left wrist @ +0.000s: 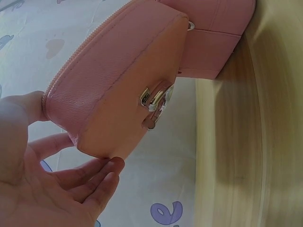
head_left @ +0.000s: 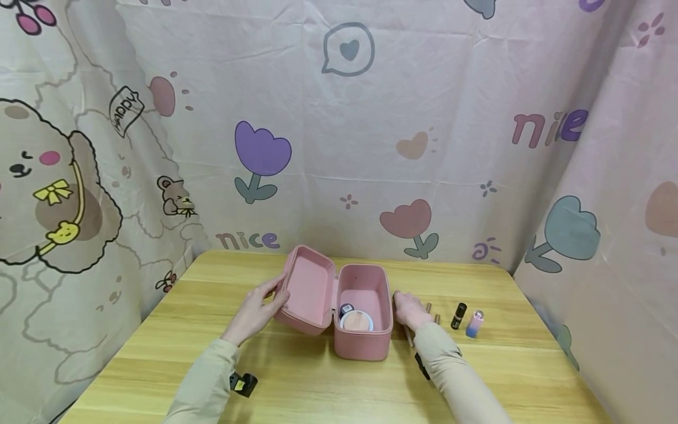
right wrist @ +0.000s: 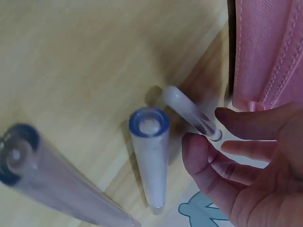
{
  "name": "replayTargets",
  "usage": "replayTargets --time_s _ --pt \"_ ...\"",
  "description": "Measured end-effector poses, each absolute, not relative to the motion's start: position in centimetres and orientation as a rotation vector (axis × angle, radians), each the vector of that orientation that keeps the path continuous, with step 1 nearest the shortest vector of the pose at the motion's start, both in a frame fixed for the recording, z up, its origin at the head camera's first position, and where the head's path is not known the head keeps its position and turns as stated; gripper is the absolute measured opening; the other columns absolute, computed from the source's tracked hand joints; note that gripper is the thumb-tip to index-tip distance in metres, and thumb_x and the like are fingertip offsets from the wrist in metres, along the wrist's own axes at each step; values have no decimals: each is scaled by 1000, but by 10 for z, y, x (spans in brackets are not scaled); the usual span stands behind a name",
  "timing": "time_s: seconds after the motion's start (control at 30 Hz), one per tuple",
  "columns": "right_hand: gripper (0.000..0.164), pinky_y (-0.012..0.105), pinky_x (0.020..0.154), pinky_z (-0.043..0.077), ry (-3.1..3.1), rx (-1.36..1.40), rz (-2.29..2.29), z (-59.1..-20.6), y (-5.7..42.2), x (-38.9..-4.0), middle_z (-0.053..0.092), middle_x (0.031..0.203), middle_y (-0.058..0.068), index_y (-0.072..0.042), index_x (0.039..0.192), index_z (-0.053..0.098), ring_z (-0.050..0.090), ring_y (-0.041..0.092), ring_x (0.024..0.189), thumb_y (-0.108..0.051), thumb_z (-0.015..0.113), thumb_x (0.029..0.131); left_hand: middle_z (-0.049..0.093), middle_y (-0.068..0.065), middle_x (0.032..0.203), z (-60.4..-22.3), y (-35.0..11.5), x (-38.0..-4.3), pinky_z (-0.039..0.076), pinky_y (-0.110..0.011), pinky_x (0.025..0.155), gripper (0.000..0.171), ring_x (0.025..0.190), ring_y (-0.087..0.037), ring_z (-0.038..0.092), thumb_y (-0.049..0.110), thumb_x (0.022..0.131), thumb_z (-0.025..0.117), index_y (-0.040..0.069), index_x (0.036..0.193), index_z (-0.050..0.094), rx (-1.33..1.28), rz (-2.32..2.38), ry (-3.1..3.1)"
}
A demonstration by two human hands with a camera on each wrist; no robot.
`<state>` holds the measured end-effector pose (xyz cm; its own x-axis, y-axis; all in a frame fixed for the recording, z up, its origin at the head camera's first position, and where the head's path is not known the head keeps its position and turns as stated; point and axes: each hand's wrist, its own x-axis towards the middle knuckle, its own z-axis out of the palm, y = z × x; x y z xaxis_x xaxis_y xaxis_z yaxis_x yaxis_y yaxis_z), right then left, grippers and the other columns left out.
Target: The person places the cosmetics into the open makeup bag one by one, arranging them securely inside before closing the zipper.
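Note:
A pink cosmetic case stands on the table with its lid swung out to the left. My left hand grips the lid by its outer edge, thumb at the zipper rim and fingers on the other side. Inside the case lie a round pale compact and a small dark-and-white item. Just right of the case my right hand reaches down. In the right wrist view its thumb and index finger are parted around the end of a small slim tube.
Two slim tubes with clear bluish ends, one upright-looking and one nearer, are beside the right hand. Further right are a black tube and a pink-and-blue bottle. A printed curtain hangs behind the wooden table.

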<state>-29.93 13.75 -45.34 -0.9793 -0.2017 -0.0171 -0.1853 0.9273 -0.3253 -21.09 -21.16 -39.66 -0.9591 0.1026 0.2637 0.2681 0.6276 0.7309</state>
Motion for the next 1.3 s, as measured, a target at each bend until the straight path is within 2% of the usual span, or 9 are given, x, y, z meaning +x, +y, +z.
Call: replayTargets --time_s 0.3,0.53,0.67,0.77,0.87,1.0,1.07,1.13,1.3 --pt "23 54 84 59 3019 -301 -535 -458 137 -301 66 97 25 2 103 59 66 42 92 9 63 80 48 -26 151 -397 -211 -211 43 -58 113 55 136 -47 50 27 103 56 4 151 44 -313 -1244 -2652" --pt "65 59 93 57 3011 -303 -664 -459 141 -299 65 116 33 8 137 48 65 48 105 9 69 75 49 -26 150 -396 -211 -210 43 -58 113 54 136 -47 50 26 103 56 4 151 44 -306 -1247 -2658" --pt "72 46 74 61 3018 -330 -806 -459 145 -296 66 95 24 6 141 43 67 36 84 12 67 74 48 -26 151 -396 -211 -211 42 -58 114 54 136 -47 50 27 103 56 4 151 44 -297 -1241 -2660" --pt "79 33 55 55 3001 -328 -929 -458 147 -294 60 78 14 7 149 34 58 23 64 14 63 76 49 -26 150 -396 -211 -211 43 -58 114 54 136 -47 51 26 103 56 4 151 44 -292 -1233 -2661" --pt "83 29 55 56 3010 -309 -1016 -458 149 -292 64 79 11 9 154 22 58 18 61 11 62 81 49 -26 150 -396 -211 -211 43 -58 114 54 135 -47 51 26 102 56 3 151 45 -286 -1233 -2661" --pt "72 41 76 61 3100 -302 -1069 -459 149 -289 72 89 11 12 150 30 65 19 72 2 65 88 49 -26 150 -397 -211 -211 42 -58 114 54 135 -47 50 25 103 56 4 151 44 -286 -1237 -2662" --pt "65 45 82 61 3141 -314 -1104 -459 149 -288 72 91 11 12 145 38 67 21 76 -1 67 89 49 -26 150 -397 -211 -211 42 -58 114 54 135 -47 50 26 103 56 4 151 44 -284 -1236 -2664" --pt "57 43 80 61 3140 -308 -1174 -458 149 -285 72 94 12 9 142 45 69 22 78 -2 66 90 49 -26 150 -397 -212 -211 42 -58 114 54 135 -47 50 26 103 55 4 151 44 -286 -1233 -2662" --pt "44 28 62 60 3099 -320 -1413 -451 149 -282 70 96 13 2 134 56 72 22 78 -2 65 91 49 -26 150 -398 -212 -212 43 -58 114 54 135 -47 51 26 103 55 4 151 45 -286 -1225 -2663"
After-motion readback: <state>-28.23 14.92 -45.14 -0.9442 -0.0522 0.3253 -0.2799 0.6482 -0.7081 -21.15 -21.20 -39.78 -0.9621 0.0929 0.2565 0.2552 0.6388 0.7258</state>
